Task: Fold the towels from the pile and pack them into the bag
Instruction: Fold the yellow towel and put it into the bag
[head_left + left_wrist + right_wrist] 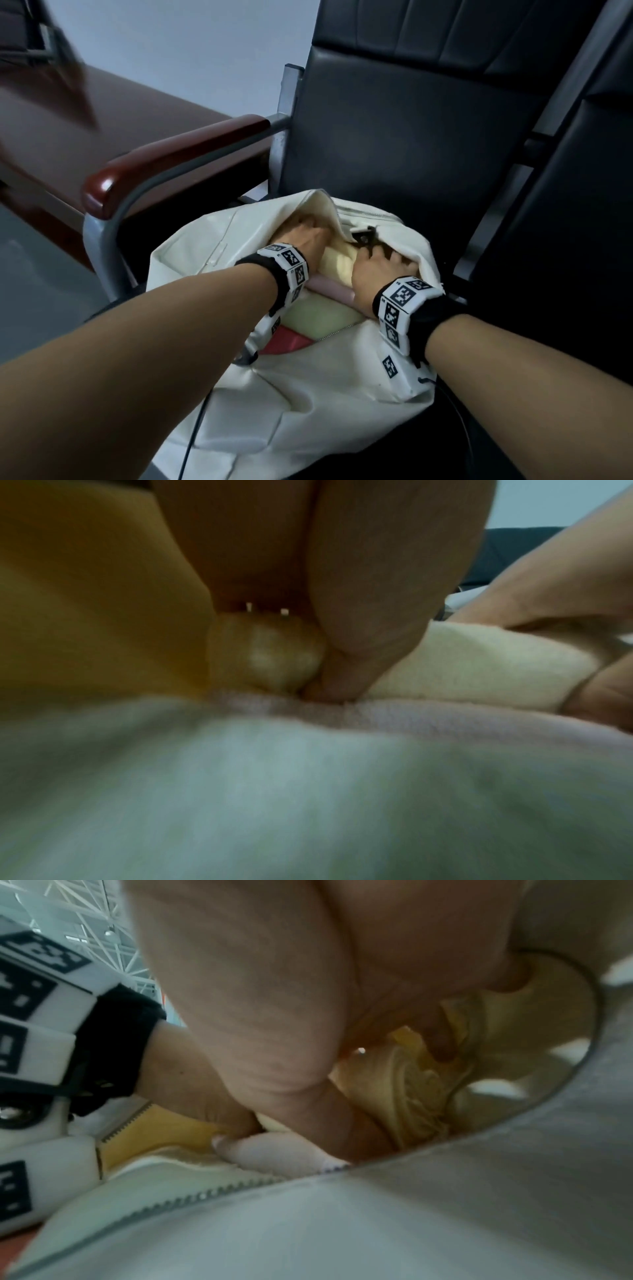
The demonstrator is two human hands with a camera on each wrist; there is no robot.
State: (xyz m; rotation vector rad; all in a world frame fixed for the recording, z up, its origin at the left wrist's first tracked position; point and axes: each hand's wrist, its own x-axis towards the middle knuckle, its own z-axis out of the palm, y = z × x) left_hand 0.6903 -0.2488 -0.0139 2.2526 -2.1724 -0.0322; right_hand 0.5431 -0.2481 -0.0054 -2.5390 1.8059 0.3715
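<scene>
The left hand [306,237] is sunk into the far-left of the open bag [308,394], fingers out of sight inside, so whether they grip anything cannot be told. Between the hands lies the cream towel [337,265], its long axis running from one hand to the other; a pink towel [329,289] sits just nearer the wrists, a pale green towel [318,317] and a red towel [291,342] nearer still. The right hand [378,270] has its fingers spread flat on the towel's right end. Both hands are equally near; pushing down and away looks next.
</scene>
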